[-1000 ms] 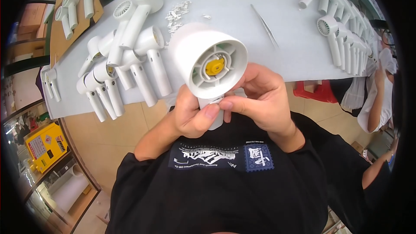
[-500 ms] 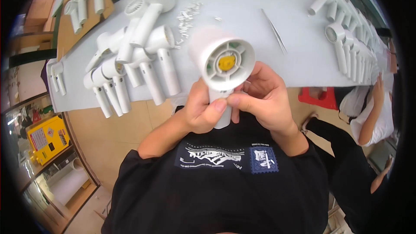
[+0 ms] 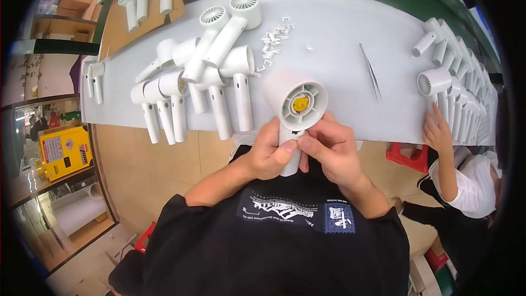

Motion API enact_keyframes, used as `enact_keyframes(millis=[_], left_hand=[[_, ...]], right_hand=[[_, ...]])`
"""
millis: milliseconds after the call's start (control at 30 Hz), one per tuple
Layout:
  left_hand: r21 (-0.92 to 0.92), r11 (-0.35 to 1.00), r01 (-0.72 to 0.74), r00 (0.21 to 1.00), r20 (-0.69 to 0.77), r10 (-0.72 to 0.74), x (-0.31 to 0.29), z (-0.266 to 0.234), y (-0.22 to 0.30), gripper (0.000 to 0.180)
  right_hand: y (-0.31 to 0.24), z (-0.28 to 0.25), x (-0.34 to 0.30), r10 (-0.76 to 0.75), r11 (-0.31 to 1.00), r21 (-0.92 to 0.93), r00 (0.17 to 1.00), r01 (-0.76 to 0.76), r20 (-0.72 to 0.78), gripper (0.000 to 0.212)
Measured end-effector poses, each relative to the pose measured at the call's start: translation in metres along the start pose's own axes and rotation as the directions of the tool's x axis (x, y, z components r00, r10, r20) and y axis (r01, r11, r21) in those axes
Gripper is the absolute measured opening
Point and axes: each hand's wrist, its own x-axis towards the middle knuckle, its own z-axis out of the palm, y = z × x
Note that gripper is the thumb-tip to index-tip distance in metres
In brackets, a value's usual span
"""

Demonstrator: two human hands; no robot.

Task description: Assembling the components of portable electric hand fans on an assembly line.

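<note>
Upright in front of me is a white handheld fan [image 3: 322, 98], its round open end facing up towards me. Inside the ring, spokes surround a yellow centre. My left hand [image 3: 268, 151] is closed around the handle, its thumb lying along the front. My right hand [image 3: 334, 151] is closed at the neck from the other side, thumb tip pressed just below the fan head beside a small dark slot. Whether a small piece sits under that thumb is hidden. Beyond the fan, small white clips [image 3: 272, 41] lie scattered on the pale-covered table [image 3: 329, 27].
Several white fans [image 3: 222, 112] lie piled at the left, with more on brown cardboard [image 3: 113, 34]. Metal tweezers [image 3: 370, 71] rest right of centre. Rows of fans [image 3: 452, 93] fill the right end, where another person's hand [image 3: 438, 131] reaches in. A red stool [image 3: 408, 156] stands below.
The whole view has shifted, so the table items appear further right. My hands keep their grip on the fan. The other person's hand has come up to the right-hand row of fans.
</note>
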Motion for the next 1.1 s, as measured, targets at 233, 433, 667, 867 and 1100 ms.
enact_keyframes(millis=[233,433,667,867,1100], left_hand=[[0.005,1.0,-0.024,1.0,0.02,0.024,0.008,-0.006,0.014,0.043],[0.285,0.958,-0.033,0.999,-0.017,0.039,0.006,-0.007,0.016,0.082],[0.385,0.888,-0.252,0.953,-0.058,0.296,-0.004,0.003,-0.01,0.049],[0.235,0.953,-0.191,0.955,-0.179,0.235,0.014,0.006,-0.015,0.036],[0.274,0.942,-0.194,0.927,-0.263,0.268,0.01,0.0,-0.02,0.031]], right_hand=[[-0.003,0.006,0.006,-0.027,0.999,-0.046,0.999,0.026,-0.027,0.017],[-0.007,0.003,0.002,-0.416,0.784,-0.476,0.906,0.399,0.075,0.024],[0.009,0.013,-0.012,-0.144,0.989,-0.055,0.981,0.138,-0.128,0.034],[0.021,-0.002,0.011,-0.146,0.989,-0.035,0.985,0.143,-0.096,0.024],[0.031,0.0,0.01,-0.094,0.995,0.036,0.992,0.098,-0.087,0.022]])
